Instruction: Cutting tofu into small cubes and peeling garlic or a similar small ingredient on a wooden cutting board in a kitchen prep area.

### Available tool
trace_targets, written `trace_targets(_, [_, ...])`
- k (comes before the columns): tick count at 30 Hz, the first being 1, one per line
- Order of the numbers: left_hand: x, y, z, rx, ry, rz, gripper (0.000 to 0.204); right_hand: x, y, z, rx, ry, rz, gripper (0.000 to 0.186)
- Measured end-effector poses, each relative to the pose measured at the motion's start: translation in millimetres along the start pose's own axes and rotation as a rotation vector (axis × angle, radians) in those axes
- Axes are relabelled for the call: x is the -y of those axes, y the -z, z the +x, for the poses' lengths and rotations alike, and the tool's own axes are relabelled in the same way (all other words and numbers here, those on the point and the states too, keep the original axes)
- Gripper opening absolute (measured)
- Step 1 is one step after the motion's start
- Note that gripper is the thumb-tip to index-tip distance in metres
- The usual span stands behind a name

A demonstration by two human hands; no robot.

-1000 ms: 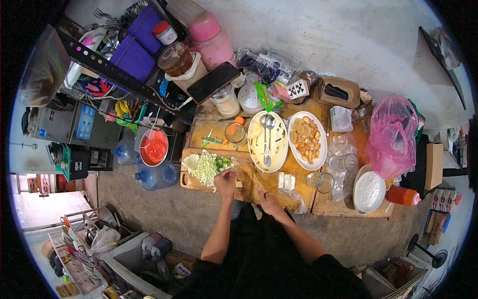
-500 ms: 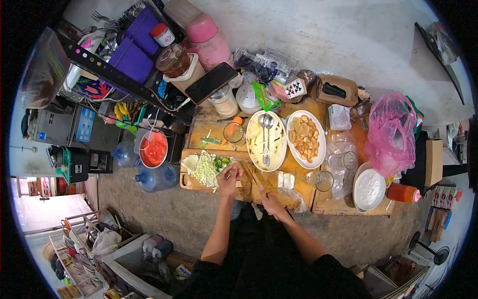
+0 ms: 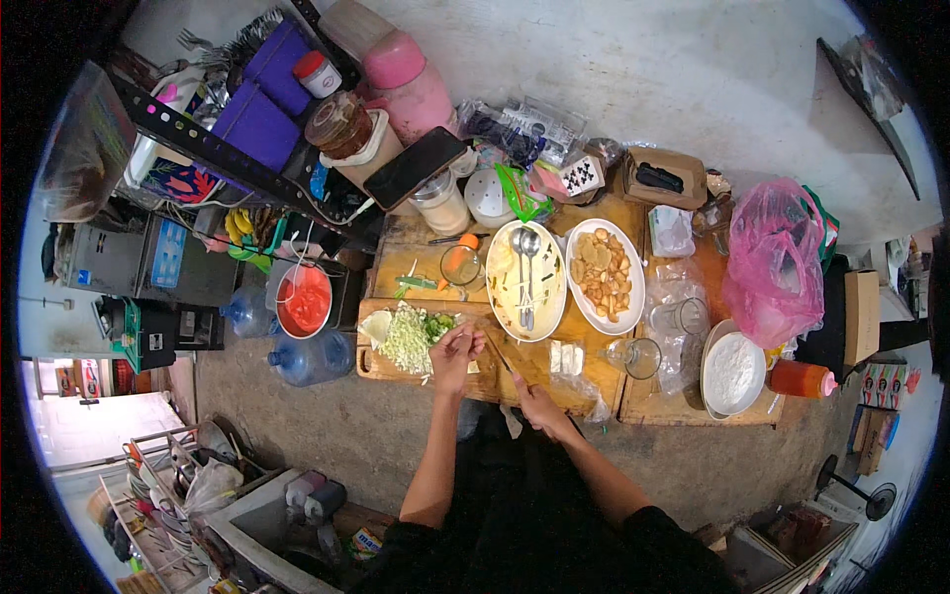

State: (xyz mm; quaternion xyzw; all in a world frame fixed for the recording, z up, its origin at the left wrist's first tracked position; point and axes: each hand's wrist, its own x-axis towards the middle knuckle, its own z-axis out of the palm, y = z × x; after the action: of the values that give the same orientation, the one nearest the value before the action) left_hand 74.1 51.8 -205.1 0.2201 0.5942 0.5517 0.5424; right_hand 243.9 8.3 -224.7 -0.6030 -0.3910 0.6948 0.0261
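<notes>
My right hand grips a knife by the handle, its blade slanting up and left over the wooden board. Just left of the blade, my left hand has its fingers drawn together; whatever may be in them is too small to make out. Beside that hand, a heap of shredded cabbage lies on the cutting board. Chopped green pieces sit at the heap's right side. A small packet of white blocks lies right of the knife.
Behind my hands are an oval dish with two spoons and a white plate of brown pieces. Glasses and a white bowl of white powder stand to the right. A phone overhangs the back left.
Both hands stay in almost the same place, with the knife still in the right. The fingers of my left hand have shifted slightly. The whole view has moved a little.
</notes>
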Motion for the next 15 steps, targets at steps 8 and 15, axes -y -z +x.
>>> trace_targets(8, [-3.8, -4.4, -0.9, -0.025, 0.024, -0.02, 0.024, -1.9, -0.8, 0.7, -0.035, -0.025, -0.017, 0.074])
trace_targets(15, [-3.9, -3.6, -0.5, -0.043, 0.048, -0.085, 0.023, -0.5, -2.5, -2.0, -0.056, -0.003, 0.06, 0.061])
